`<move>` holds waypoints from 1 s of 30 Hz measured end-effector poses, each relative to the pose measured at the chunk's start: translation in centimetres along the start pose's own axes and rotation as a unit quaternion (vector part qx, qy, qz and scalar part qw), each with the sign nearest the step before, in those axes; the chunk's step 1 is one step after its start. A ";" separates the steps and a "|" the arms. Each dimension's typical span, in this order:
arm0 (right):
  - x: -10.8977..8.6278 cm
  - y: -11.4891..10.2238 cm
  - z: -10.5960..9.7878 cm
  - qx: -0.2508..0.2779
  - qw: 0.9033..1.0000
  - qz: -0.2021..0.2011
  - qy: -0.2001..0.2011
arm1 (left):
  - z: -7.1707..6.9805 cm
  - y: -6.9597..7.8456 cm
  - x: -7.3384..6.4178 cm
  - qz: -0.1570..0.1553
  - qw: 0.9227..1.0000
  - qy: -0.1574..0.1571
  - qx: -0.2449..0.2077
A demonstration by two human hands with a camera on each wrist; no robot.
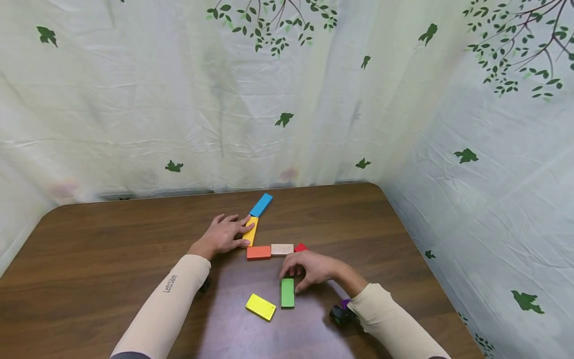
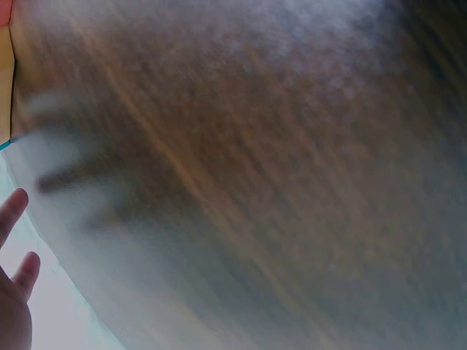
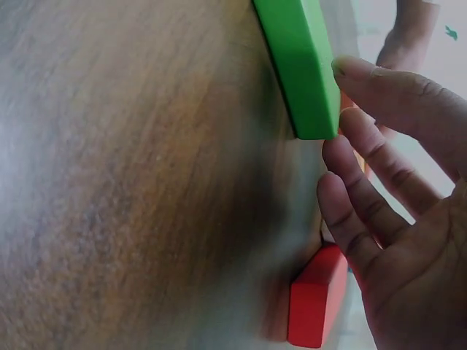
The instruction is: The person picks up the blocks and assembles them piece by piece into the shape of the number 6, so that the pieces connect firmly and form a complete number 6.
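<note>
My left hand (image 1: 224,234) reaches across from the left, its fingers spread, and touches a yellow-orange block (image 1: 251,233) lying flat. That block meets a blue block (image 1: 261,205) at its far end and an orange-red block (image 1: 258,253) at its near end. Beside the latter lie a pale wooden block (image 1: 282,250) and a red block (image 1: 301,247), the red one partly hidden by my right hand (image 1: 314,269). This hand's loosely bent fingers and thumb are around the far end of a green block (image 3: 299,65); a firm pinch is not visible. Only fingertips show in the left wrist view.
A bright yellow block (image 1: 261,306) lies left of the green one. Something small and purple (image 1: 345,303) shows by the right wrist, partly hidden by a dark wrist camera (image 1: 339,316). The brown wooden table (image 1: 112,259) meets white leaf-printed curtains (image 1: 179,124) behind and at right.
</note>
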State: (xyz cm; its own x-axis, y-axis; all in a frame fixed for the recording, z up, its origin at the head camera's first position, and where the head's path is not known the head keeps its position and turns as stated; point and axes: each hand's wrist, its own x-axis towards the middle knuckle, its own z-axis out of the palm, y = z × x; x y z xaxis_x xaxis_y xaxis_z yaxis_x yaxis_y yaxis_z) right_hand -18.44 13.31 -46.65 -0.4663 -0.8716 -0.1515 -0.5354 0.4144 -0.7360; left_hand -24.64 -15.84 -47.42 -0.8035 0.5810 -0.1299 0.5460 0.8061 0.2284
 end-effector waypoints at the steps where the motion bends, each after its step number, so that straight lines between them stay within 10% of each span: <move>1: 0.1 0.1 0.1 0.001 1.000 0.002 -0.003 | 0.0 0.0 0.0 -0.002 1.000 -0.001 -0.001; 30: 0.5 -0.3 0.4 -0.054 0.997 0.020 -0.044 | -0.2 0.1 -0.1 0.003 1.000 0.005 0.002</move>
State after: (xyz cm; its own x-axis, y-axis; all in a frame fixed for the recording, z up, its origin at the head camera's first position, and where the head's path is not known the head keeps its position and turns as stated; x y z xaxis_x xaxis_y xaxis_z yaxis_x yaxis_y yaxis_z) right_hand -18.19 12.68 -46.75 -0.4268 -0.8718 -0.2404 -0.5926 0.4704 -0.6539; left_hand -24.53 -15.86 -47.22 -0.8022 0.5851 -0.1191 0.5522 0.8028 0.2249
